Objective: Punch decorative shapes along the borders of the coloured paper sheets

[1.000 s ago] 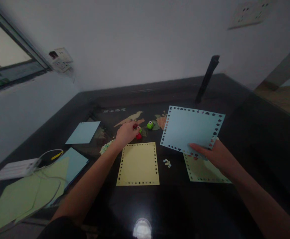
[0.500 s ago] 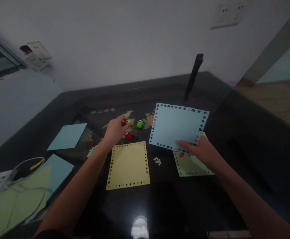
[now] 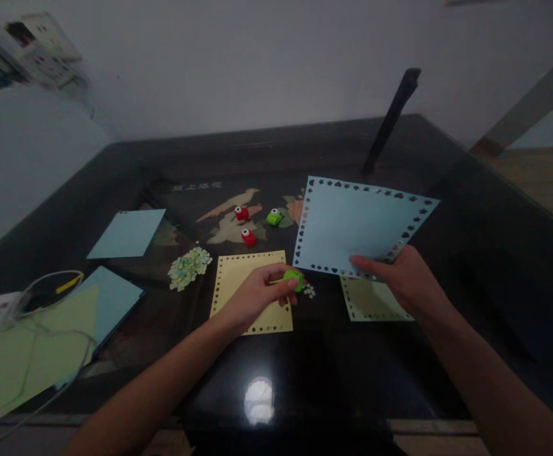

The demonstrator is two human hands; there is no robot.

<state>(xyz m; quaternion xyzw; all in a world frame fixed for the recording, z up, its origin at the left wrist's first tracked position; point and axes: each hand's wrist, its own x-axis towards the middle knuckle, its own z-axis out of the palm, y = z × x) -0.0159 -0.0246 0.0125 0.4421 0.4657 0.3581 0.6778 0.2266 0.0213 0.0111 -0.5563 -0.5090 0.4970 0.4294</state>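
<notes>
My left hand (image 3: 261, 290) is closed around a small green craft punch (image 3: 294, 279), held above the right side of a yellow sheet (image 3: 231, 269) whose edges are lined with punched shapes. Between thumb and fingers, my right hand (image 3: 400, 273) grips the lower right edge of a blue sheet (image 3: 356, 221), which is raised and tilted. Hearts and stars are cut along its borders. Beneath it, partly covered, lies another punched yellowish sheet (image 3: 375, 301). A few paper cutouts (image 3: 309, 291) sit beside the green punch. Farther back rest two red punches (image 3: 241, 214) and another green punch (image 3: 273, 217).
A pile of paper confetti (image 3: 189, 268) lies left of the yellow sheet. A blue sheet (image 3: 128, 234) is at the left, with stacked green paper (image 3: 38, 354) and a white cable (image 3: 62, 326) nearer. A black upright bar (image 3: 390, 120) stands toward the back right.
My left hand has moved from the group of punches toward me and to the right, carrying a green punch. My right hand still holds the blue sheet. The view has shifted slightly.
</notes>
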